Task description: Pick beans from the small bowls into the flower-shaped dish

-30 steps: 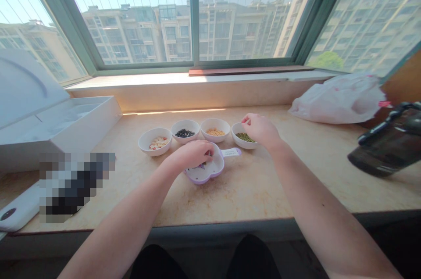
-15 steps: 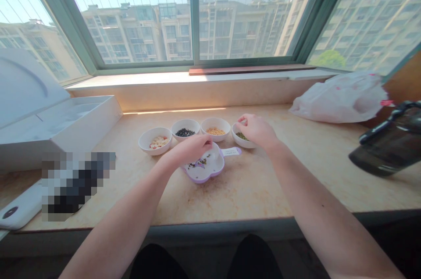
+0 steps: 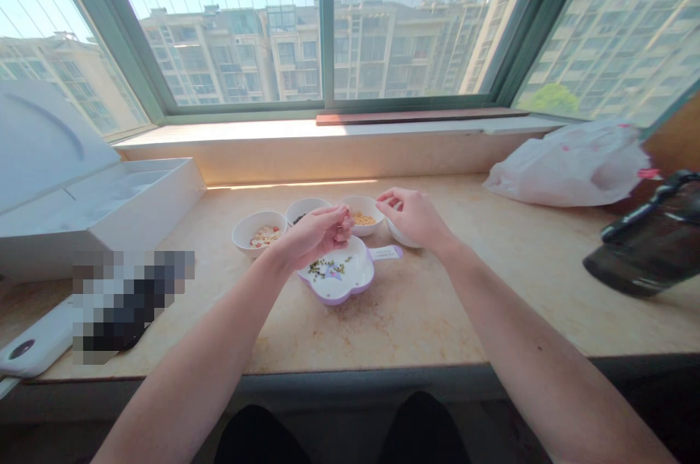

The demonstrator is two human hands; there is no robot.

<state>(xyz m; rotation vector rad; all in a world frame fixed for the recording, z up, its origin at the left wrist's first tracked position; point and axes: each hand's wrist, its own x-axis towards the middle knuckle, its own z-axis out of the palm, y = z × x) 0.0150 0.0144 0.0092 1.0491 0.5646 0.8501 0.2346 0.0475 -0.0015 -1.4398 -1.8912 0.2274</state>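
The dish (image 3: 351,287) seems below the left fingers (image 3: 343,233).

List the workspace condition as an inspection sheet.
Surface: beige mottled counter, a sunlit strip along the back.
Job's things: purple-edged dish holding scattered green and dark pieces; four white bowls behind it.
Clutter: open white box and pixelated object left; plastic bag, dark container right.
Hands: left hand over the dish; right hand over the rightmost bowl; held items unclear.
Cables: nothing seen.
Surroundings: window frame, buildings outside.
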